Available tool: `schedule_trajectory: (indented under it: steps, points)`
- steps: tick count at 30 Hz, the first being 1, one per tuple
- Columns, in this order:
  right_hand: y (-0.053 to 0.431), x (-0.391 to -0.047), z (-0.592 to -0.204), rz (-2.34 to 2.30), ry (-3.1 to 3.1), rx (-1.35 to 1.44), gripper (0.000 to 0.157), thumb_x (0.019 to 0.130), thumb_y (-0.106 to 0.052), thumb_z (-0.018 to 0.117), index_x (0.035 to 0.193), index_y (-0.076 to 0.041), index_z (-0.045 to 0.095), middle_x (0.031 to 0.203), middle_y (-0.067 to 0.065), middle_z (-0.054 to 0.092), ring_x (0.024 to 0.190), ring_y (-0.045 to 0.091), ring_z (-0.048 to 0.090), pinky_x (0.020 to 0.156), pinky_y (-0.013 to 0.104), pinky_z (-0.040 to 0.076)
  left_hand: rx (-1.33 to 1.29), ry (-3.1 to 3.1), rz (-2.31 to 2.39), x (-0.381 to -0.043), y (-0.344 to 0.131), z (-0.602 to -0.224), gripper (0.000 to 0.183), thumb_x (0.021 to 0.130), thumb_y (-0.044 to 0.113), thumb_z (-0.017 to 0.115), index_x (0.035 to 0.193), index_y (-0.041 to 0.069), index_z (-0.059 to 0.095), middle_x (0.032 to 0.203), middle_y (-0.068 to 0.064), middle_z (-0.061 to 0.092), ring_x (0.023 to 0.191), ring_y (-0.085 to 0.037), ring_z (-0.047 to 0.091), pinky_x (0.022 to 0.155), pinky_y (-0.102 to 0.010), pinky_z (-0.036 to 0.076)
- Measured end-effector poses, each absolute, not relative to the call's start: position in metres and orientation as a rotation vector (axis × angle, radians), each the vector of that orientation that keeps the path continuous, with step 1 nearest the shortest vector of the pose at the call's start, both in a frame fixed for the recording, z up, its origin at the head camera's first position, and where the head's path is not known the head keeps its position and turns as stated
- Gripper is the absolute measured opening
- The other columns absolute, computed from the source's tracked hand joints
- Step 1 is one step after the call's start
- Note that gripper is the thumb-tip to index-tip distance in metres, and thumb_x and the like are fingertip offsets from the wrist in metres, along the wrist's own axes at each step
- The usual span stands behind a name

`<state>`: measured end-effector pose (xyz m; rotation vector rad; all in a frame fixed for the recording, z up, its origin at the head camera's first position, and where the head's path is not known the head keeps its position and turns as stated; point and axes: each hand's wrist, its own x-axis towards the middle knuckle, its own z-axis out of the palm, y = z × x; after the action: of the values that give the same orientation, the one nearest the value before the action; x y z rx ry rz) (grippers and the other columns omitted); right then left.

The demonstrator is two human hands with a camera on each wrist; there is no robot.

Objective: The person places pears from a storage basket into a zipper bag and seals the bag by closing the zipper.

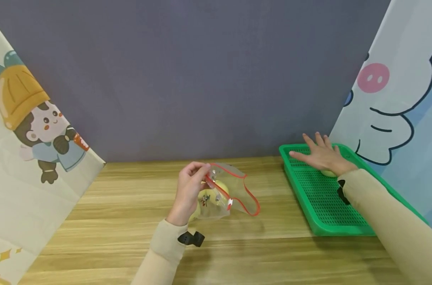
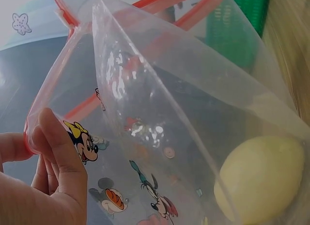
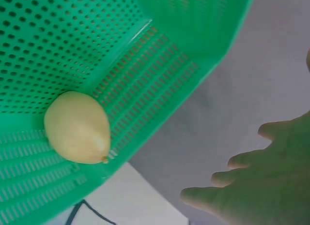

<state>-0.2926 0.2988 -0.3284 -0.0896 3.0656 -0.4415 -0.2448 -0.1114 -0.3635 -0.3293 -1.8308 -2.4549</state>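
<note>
My left hand [image 1: 188, 192] pinches the rim of a clear plastic zip bag [image 2: 145, 162] with a red closure strip and cartoon prints. The bag's mouth gapes to the right. Inside it lie pale yellow, rounded fruits [image 2: 261, 179], whose exact kind I cannot tell. Over the far part of a green plastic basket [image 1: 310, 215], my right hand [image 1: 324, 157] is spread, fingers straight and holding nothing. One pale yellow, pear-like fruit [image 3: 77, 127] with a small stem stub lies in a corner of the basket; in the head view the right hand and wrist partly cover it.
A wood-grain table [image 1: 130, 237] carries the bag and basket. Behind it stands a grey panel [image 1: 208, 79]. Cartoon-printed panels [image 1: 390, 118] flank both sides, the right one close to the basket. Small black devices [image 1: 191, 238] are strapped at the wrists.
</note>
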Motion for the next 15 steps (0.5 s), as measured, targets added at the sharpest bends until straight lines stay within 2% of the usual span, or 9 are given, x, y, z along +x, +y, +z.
schedule_trajectory:
  steps: [15]
  points:
    - [0.326, -0.306, -0.349, -0.510, 3.018, 0.010, 0.107, 0.096, -0.077, 0.037, 0.161, -0.005, -0.009, 0.155, 0.040, -0.023, 0.139, 0.064, -0.021, 0.105, 0.084, -0.009, -0.320, -1.820, -2.473, -0.245, -0.111, -0.368, 0.019, 0.099, 0.013, 0.066, 0.105, -0.005, 0.063, 0.083, -0.007, 0.061, 0.061, -0.016, 0.059, 0.055, -0.027, 0.059]
